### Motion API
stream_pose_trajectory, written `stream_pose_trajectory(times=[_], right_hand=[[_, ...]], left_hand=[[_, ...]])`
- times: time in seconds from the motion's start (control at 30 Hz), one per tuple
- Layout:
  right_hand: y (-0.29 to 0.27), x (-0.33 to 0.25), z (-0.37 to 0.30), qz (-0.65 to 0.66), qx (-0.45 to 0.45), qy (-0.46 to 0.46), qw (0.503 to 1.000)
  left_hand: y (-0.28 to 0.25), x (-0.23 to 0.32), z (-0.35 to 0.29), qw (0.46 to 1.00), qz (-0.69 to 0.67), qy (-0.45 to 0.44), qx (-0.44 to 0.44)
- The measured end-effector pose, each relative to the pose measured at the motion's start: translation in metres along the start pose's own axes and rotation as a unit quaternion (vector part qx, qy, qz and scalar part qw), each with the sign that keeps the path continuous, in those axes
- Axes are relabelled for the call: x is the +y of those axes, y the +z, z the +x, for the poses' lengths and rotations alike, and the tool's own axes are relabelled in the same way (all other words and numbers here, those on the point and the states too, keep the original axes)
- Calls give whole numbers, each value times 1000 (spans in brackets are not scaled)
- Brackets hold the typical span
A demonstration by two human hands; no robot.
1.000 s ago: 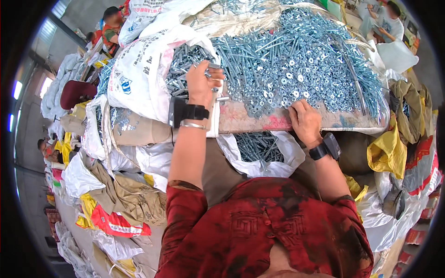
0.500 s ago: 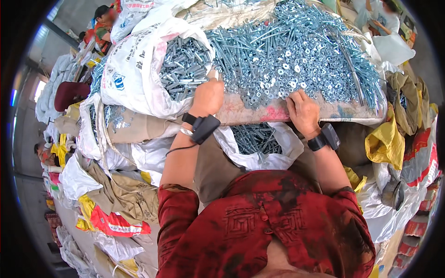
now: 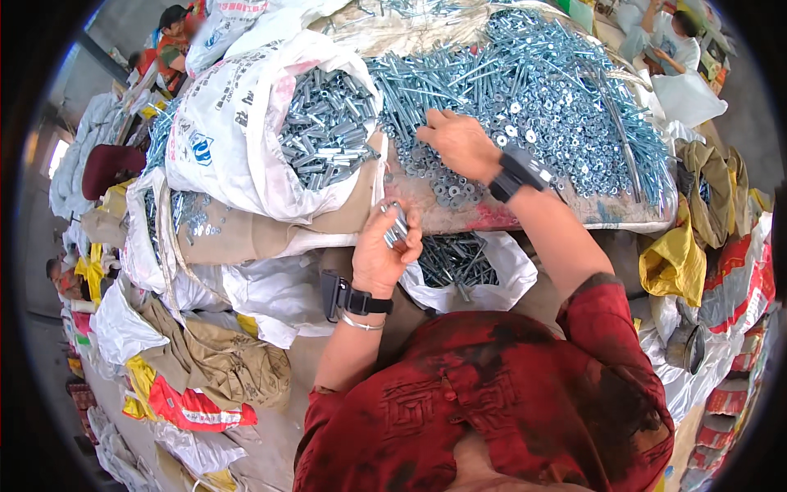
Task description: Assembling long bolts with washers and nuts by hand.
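Note:
Near the table's front edge my left hand [image 3: 377, 261] is closed, palm up, round several short silver metal sleeves [image 3: 396, 225]. Farther off, my right hand [image 3: 463, 148] reaches left across the tabletop heap, fingers bent and drawn together. Its fingertips are at the long threaded bolts [image 3: 410, 90]; whether they grip one is hidden. Loose flat washers [image 3: 566, 135] lie right of that hand, and more are below it. Left of both hands a white woven sack [image 3: 217, 135] lies open, filled with metal sleeves [image 3: 328, 123].
Below the table edge an open white bag [image 3: 515, 283] holds dark bolt pieces [image 3: 455, 261]. Yellow sacking [image 3: 674, 266] hangs at the right, with a metal can [image 3: 685, 346] beneath. Brown cloth [image 3: 213, 353] lies at the left. Other people sit at the far left and far right.
My left hand has left the sack's mouth and come nearer, now with sleeves in it. My right hand has moved from the washers at the front edge left and away to the bolts.

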State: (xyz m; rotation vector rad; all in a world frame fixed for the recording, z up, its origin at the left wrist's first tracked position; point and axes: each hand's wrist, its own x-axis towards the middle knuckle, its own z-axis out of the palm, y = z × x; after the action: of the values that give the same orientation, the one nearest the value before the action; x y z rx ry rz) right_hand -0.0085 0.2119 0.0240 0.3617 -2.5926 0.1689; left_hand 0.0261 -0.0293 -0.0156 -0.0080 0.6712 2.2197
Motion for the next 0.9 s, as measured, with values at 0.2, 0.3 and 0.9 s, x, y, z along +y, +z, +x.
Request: stream_pose_trajectory(times=[0.2,0.3,0.9], right_hand=[[1,13,3,-78,28,-80,993],[-35,-3,-11,-21,156,-36,987],[-118,-60,-168,224,25,222,949]], left_hand=[[-5,-10,-7,993,-37,-36,-107],[0,-15,-9,997,-18,-17,-71],[36,-53,-26,993,40,-64,-96]])
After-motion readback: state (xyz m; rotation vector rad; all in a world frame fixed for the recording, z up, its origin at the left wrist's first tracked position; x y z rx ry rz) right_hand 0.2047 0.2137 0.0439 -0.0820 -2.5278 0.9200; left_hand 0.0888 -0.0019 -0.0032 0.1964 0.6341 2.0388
